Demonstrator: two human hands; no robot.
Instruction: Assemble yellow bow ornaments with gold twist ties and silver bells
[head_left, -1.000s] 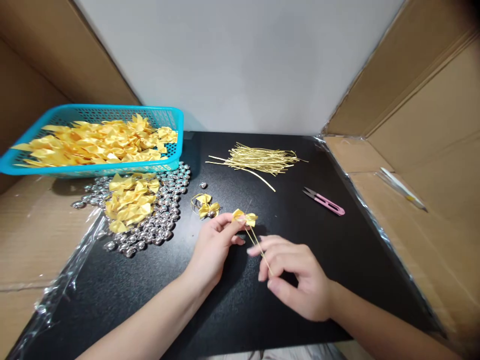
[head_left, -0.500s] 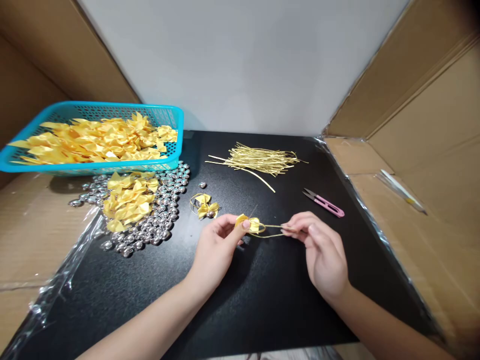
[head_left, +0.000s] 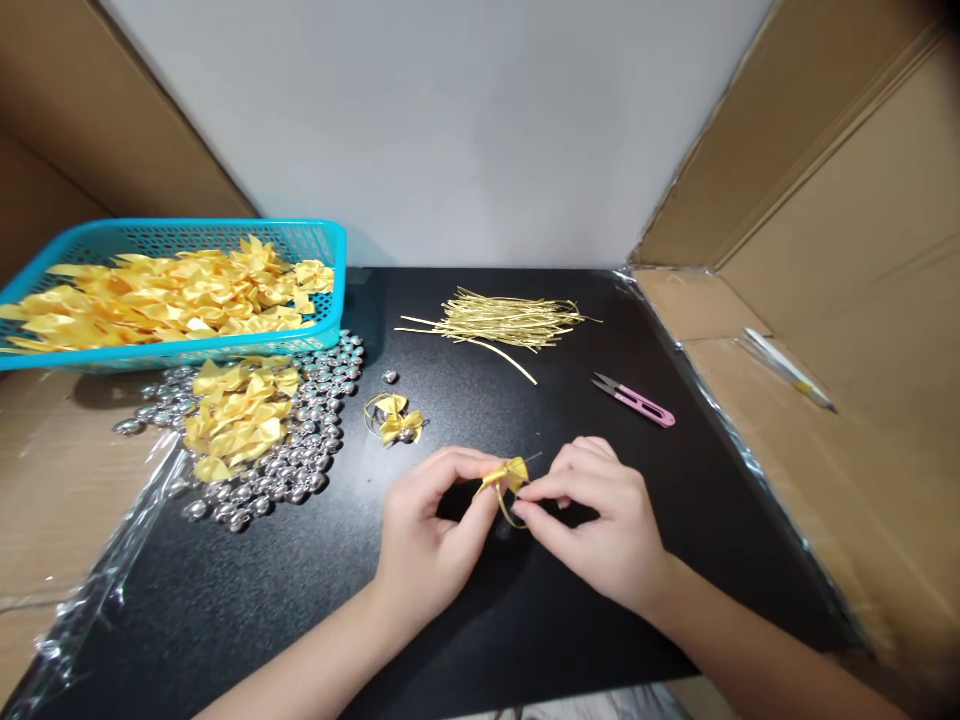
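Note:
Both hands meet over the black mat near its front. My left hand pinches a small yellow ribbon bow from the left. My right hand pinches the gold wire that loops under the bow, fingertips touching the bow's right side. A finished bow with a wire ring lies just beyond my left hand. A bundle of gold wires lies farther back.
A blue basket full of yellow bows stands at the back left. In front of it, several loose bows lie on a heap of silver bells. Pink thread snips lie at right. Cardboard walls close in both sides.
My right hand has come left from holding the wire stretched out, and now pinches right beside the bow. The wire is pulled into a small loop. The view shifted slightly left.

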